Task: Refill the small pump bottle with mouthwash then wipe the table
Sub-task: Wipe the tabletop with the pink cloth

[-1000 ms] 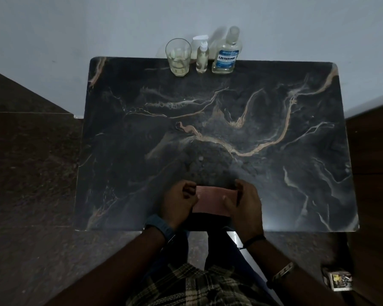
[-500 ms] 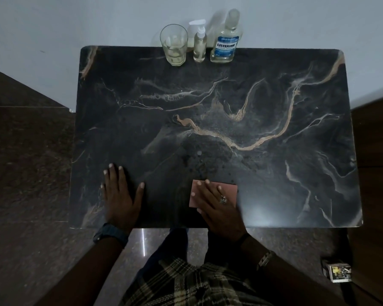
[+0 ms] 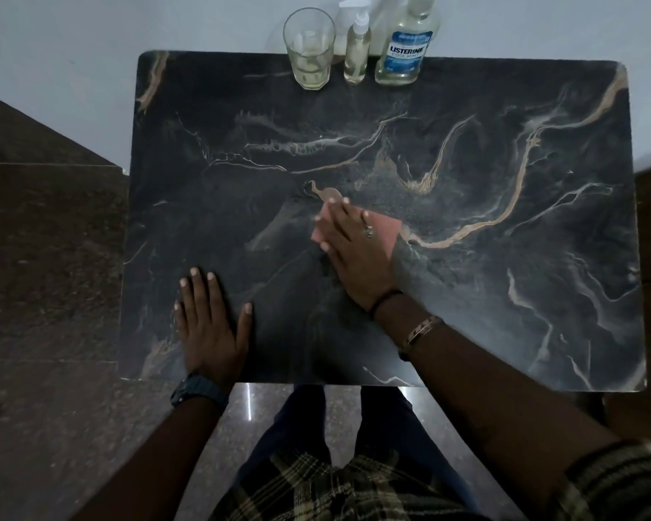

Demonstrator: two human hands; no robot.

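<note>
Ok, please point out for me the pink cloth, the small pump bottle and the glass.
pink cloth (image 3: 386, 231): head view, uncovered right part.
small pump bottle (image 3: 356, 56): head view, clear body.
glass (image 3: 311, 65): head view, lower wall.

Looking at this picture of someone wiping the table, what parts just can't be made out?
- Head view: mouthwash bottle top, cut off by the upper edge.
- Pink cloth: mostly hidden under the right hand.
- Small pump bottle: too dim to tell its fill level.
- Table legs: hidden beneath the top.
</note>
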